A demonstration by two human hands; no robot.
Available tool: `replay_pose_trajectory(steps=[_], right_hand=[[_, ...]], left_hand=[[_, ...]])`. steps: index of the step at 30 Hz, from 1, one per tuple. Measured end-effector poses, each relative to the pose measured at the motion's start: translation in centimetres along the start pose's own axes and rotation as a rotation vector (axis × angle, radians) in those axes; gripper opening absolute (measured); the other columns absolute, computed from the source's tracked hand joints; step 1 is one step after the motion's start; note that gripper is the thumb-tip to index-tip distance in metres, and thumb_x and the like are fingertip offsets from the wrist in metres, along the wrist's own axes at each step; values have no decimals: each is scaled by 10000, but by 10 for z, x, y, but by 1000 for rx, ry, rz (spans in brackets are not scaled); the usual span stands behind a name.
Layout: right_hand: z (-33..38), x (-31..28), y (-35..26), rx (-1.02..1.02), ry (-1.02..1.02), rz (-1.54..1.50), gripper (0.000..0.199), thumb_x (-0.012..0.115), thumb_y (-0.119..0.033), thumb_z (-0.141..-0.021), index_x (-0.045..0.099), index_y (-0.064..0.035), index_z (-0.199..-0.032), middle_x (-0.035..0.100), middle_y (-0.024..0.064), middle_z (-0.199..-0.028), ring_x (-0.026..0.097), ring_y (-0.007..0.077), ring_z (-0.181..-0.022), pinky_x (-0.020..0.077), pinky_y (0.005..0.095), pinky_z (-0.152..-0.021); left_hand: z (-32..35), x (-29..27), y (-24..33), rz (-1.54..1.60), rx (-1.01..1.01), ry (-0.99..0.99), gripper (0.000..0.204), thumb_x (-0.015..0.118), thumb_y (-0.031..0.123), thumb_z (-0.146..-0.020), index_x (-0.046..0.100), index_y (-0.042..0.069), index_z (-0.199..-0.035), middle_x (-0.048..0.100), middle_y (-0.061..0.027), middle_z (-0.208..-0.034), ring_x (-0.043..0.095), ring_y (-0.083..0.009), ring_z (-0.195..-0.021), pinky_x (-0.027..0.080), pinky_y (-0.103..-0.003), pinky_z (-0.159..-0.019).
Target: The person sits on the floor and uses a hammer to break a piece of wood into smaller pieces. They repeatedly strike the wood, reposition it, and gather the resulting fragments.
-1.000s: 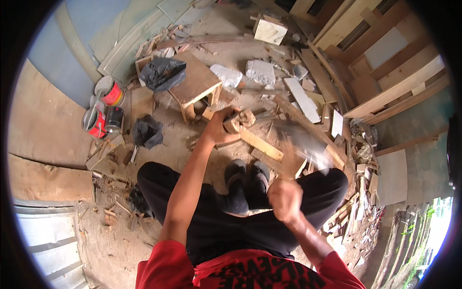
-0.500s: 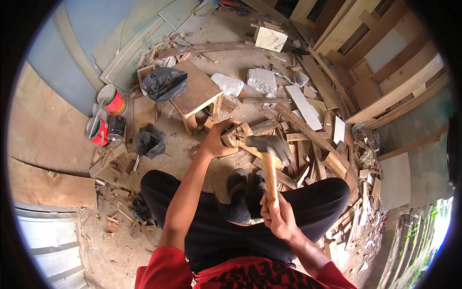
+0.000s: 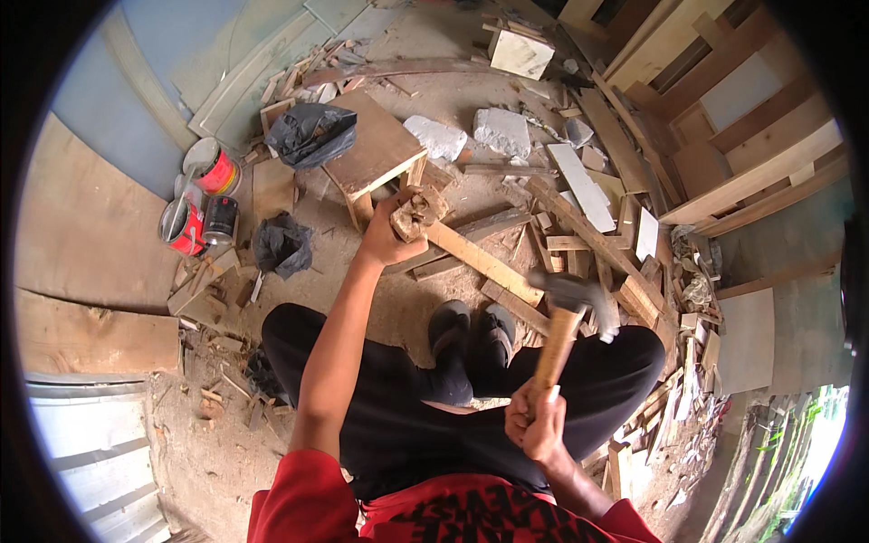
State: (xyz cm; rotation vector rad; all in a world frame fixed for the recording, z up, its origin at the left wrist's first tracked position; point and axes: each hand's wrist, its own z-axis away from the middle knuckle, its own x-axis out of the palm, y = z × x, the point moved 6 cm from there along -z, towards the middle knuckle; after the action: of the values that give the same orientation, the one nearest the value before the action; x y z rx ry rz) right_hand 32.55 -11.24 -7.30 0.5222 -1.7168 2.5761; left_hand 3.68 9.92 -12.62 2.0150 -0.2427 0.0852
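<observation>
**Gripping a rough wooden block (image 3: 424,210) in the left hand (image 3: 387,239), holding a claw hammer (image 3: 558,351) in the right hand (image 3: 537,423)**

Could strike the left hand instead of wood with a blow off line, given a grip so close to the block's jagged top. Could also glance off that broken, uneven face, or tip the block through a loose hold; impossible to judge from overhead any support underneath. Might knock the right knee (image 3: 634,360) on a careless swing, with the hammer head so near it in this view.

Wraps the left fingers round the block, spread about as wide as its thickness, leaving the top bare. Closes the right fingers fully round the lower handle, thumb laid along it. Holds the hammer head well apart from the block. Has the block beyond the feet (image 3: 450,328), near a leg of the low wooden table (image 3: 378,149), at the upper end of a long wooden strip (image 3: 489,269); unable to tell whether touching.
</observation>
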Motion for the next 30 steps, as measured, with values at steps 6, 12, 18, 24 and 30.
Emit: replay_pose_trajectory(steps=[6, 12, 18, 24, 30], right_hand=[[-24, 33, -46, -323, -166, 231, 543, 480, -540, -1001, 460, -11, -880, 387, 17, -667, 350, 72, -538, 286, 209, -449], [-40, 25, -37, -112, -141, 382, 488, 389, -408, -1056, 547, -16, -813, 481, 39, -591, 469, 115, -524, 363, 284, -477], [-22, 26, -75, -762, -262, 355, 361, 593, -265, -960, 406, -121, -688, 473, 37, -612, 428, 154, -477, 295, 277, -411], [-13, -3, 20, -28, 32, 78, 527, 477, -536, -1001, 439, -54, -792, 400, 5, -583, 377, 88, -448, 282, 233, -381], [-33, 18, -28, -405, -164, 459, 508, 392, -461, -1026, 484, -17, -796, 439, 12, -585, 415, 102, -483, 330, 272, -442]], left_hand=[[-7, 22, 17, -31, 73, 16, 447, 654, -2, -649, 579, -5, -1089, 624, -14, -922, 572, -98, -841, 461, -257, -792], [-7, 34, 3, -158, 49, -79, 513, 741, 61, -619, 585, 21, -1106, 666, -49, -962, 602, -112, -909, 490, -293, -830], [-6, 36, 11, -244, 41, -104, 549, 785, 74, -622, 582, 25, -1130, 686, -74, -1015, 619, -122, -941, 510, -310, -847], [-12, 18, 0, -74, 57, -20, 536, 769, 94, -628, 586, 27, -1127, 678, -70, -1012, 612, -117, -938, 497, -298, -855], [-7, 24, 7, -131, 29, -77, 497, 755, 66, -633, 580, 27, -1097, 668, -52, -990, 593, -100, -916, 493, -291, -825]])
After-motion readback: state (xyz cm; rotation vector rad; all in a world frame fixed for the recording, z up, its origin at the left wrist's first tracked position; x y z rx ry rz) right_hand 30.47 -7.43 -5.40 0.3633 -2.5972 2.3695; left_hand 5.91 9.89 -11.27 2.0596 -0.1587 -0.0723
